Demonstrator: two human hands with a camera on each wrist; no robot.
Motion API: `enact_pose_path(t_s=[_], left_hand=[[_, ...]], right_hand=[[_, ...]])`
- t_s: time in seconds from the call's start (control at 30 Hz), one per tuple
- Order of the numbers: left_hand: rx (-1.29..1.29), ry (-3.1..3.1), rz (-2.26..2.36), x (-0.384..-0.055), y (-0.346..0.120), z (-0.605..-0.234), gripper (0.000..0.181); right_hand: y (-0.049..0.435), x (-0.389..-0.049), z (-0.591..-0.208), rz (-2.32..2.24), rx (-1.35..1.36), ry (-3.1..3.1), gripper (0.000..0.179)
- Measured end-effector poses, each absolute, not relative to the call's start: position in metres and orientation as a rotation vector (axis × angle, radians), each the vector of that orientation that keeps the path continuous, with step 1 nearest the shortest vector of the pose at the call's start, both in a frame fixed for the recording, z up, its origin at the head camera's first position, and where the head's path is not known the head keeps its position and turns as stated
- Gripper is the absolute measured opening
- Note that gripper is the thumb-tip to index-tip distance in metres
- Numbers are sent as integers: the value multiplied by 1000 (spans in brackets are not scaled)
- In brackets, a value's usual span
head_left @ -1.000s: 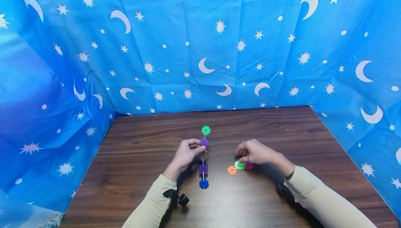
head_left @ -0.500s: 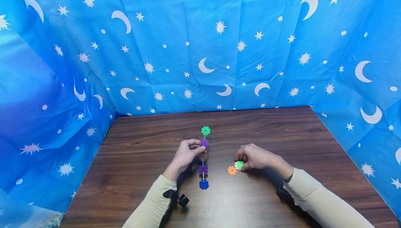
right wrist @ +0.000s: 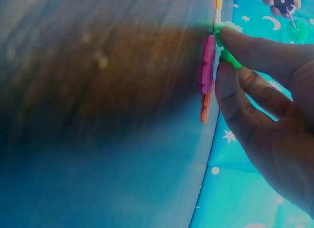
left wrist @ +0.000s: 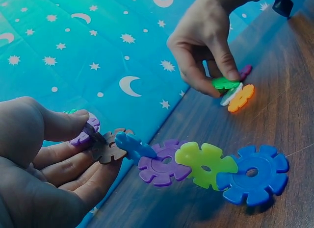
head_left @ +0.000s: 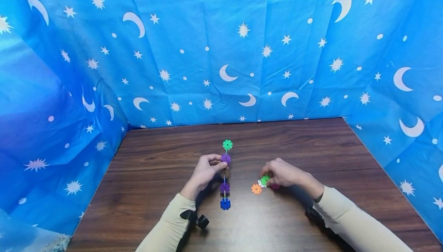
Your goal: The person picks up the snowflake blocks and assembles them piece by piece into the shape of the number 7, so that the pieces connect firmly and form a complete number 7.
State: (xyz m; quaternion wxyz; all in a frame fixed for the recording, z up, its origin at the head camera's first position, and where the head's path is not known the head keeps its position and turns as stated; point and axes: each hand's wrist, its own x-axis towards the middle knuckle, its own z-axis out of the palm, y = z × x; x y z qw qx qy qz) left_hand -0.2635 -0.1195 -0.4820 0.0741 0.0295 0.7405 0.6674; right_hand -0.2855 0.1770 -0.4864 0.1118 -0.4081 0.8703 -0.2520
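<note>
The chain of notched discs runs near to far in my left hand, thumb and fingers pinching it toward its far end. To its right, my right hand pinches a green disc over a white disc, with an orange disc near left and a magenta disc (partly hidden by my hand) by the brown table.

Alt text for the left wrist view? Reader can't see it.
A left hand holds a chain of colorful notched discs with a blue disc at its near end. Beyond, a right hand pinches a green disc by a white disc and orange disc, over a wooden table; starry blue cloth behind.
</note>
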Motion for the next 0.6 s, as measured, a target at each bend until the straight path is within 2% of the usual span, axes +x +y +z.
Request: enact_pose_path(t_s=[0.6], left_hand=[[97,2207,2022,-263,-119,-482,20]], right_hand=[[179,-291,-475,-839,-1271,2535,13]])
